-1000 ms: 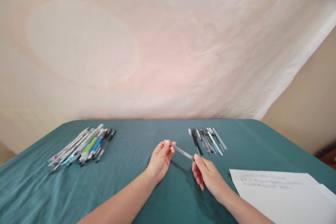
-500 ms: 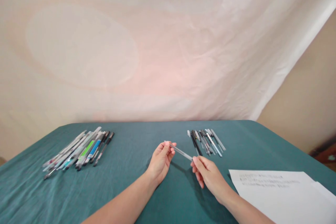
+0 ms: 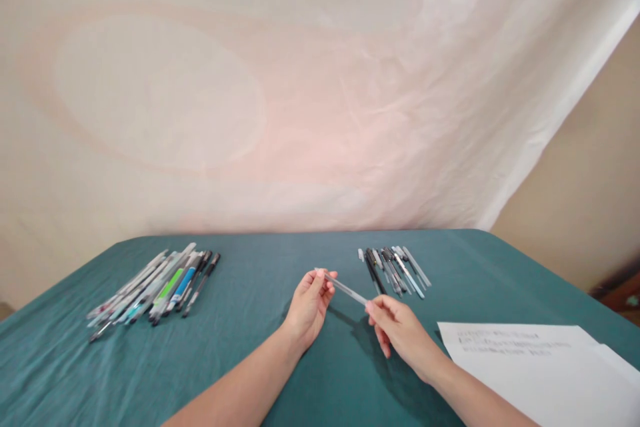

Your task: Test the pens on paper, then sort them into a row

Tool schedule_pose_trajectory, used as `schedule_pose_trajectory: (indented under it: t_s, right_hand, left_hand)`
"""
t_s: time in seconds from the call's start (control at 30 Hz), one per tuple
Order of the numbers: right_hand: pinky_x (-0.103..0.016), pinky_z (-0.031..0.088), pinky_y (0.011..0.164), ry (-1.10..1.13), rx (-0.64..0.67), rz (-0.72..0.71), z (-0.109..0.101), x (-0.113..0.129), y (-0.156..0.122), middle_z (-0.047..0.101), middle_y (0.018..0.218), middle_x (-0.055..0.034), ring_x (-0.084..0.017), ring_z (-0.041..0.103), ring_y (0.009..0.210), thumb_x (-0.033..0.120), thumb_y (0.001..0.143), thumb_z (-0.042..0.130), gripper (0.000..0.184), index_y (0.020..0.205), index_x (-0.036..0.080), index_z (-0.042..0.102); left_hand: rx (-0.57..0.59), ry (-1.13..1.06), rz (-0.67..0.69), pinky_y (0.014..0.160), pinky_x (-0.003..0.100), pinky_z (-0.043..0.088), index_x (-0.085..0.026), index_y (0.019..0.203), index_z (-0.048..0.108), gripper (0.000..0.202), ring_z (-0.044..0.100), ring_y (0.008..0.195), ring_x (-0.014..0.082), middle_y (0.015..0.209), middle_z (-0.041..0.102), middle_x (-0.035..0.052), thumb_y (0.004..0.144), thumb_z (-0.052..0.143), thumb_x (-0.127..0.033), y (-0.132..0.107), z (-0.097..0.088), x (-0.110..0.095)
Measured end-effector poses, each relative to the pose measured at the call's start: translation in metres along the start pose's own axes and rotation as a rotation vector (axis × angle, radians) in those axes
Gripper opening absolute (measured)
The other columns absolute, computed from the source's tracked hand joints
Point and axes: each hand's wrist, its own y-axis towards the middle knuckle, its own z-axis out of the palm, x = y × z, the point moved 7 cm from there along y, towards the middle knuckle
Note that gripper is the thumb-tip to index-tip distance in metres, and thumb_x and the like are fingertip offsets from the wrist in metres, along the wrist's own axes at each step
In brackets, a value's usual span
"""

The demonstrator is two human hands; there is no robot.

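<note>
A thin clear pen (image 3: 345, 289) is held above the teal tablecloth (image 3: 260, 280), slanting down from left to right. My left hand (image 3: 310, 305) pinches its upper left end with fingertips closed. My right hand (image 3: 397, 328) pinches its lower right end between thumb and forefinger. Just beyond my right hand lies a small group of several dark and grey pens (image 3: 394, 269). At the far left of the table lies a larger pile of pens (image 3: 157, 286), some with green and blue barrels.
White paper sheets (image 3: 540, 363) with faint lines of writing lie at the near right of the table. A pale fabric backdrop (image 3: 280, 100) hangs behind the table. The table's far edge runs under the backdrop, and a beige wall shows at the right.
Both hands keep their pinch on the pen in nearly the same place. The view has shifted slightly; the hands sit a touch lower and to the right.
</note>
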Motion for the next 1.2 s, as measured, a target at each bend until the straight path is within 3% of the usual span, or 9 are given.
schedule_pose_trajectory:
  t_s: [0.13,0.3,0.5,0.67,0.9,1.2]
  right_hand:
    - [-0.018,0.036,0.030,0.039,0.057,0.062,0.0044,-0.0029,0.0014,0.051,0.055,0.0008,-0.008,0.045,0.037,0.059,0.080,0.031,0.052,0.072,0.013,0.053]
    - [-0.015,0.031,0.032,-0.077,0.044,-0.008,0.0025,0.0026,-0.0008,0.046,0.046,0.0057,-0.005,0.041,0.033,0.052,0.077,0.046,0.038,0.071,0.015,0.050]
    - [-0.017,0.036,0.030,0.039,0.033,0.060,0.0033,-0.0025,0.0016,0.050,0.056,0.0018,-0.007,0.046,0.039,0.058,0.078,0.038,0.047,0.074,0.014,0.053]
    - [-0.015,0.032,0.032,-0.067,0.020,0.000,0.0019,0.0004,0.0002,0.046,0.045,0.0052,-0.005,0.041,0.033,0.055,0.079,0.041,0.042,0.068,0.015,0.050]
    - [-0.017,0.037,0.029,-0.040,0.077,0.046,0.0086,0.0000,-0.0003,0.051,0.062,0.0005,-0.008,0.050,0.042,0.060,0.078,0.036,0.050,0.076,0.013,0.054]
    - [-0.015,0.032,0.030,-0.174,0.025,-0.022,0.0046,-0.0029,-0.0006,0.047,0.046,0.0065,-0.005,0.041,0.030,0.052,0.076,0.047,0.037,0.072,0.016,0.050]
  left_hand:
    - [0.005,0.002,0.001,0.060,0.015,0.049,-0.013,0.080,0.053,0.006,0.053,0.059,0.0038,0.085,0.062,0.0064,0.078,0.057,-0.018,0.0003,-0.0004,0.0005]
    - [0.006,0.012,0.005,0.059,0.014,0.049,-0.013,0.082,0.053,0.007,0.052,0.057,0.0033,0.085,0.062,0.0069,0.078,0.056,-0.018,0.0013,-0.0011,0.0004]
    - [0.006,0.013,0.011,0.059,0.014,0.048,-0.013,0.082,0.054,0.008,0.052,0.058,0.0035,0.085,0.062,0.0065,0.077,0.057,-0.019,0.0000,-0.0012,-0.0002]
    - [0.015,0.040,0.028,0.058,0.014,0.047,-0.012,0.081,0.055,0.010,0.050,0.057,0.0028,0.083,0.061,0.0059,0.076,0.059,-0.021,-0.0011,-0.0011,-0.0007]
    - [-0.001,0.047,0.059,0.058,0.014,0.046,-0.013,0.078,0.055,0.013,0.050,0.058,0.0031,0.082,0.061,0.0046,0.073,0.063,-0.021,-0.0038,0.0000,-0.0042]
    - [-0.002,0.062,0.069,0.059,0.014,0.046,-0.012,0.078,0.055,0.014,0.050,0.058,0.0033,0.081,0.062,0.0049,0.073,0.063,-0.023,-0.0043,0.0000,-0.0052]
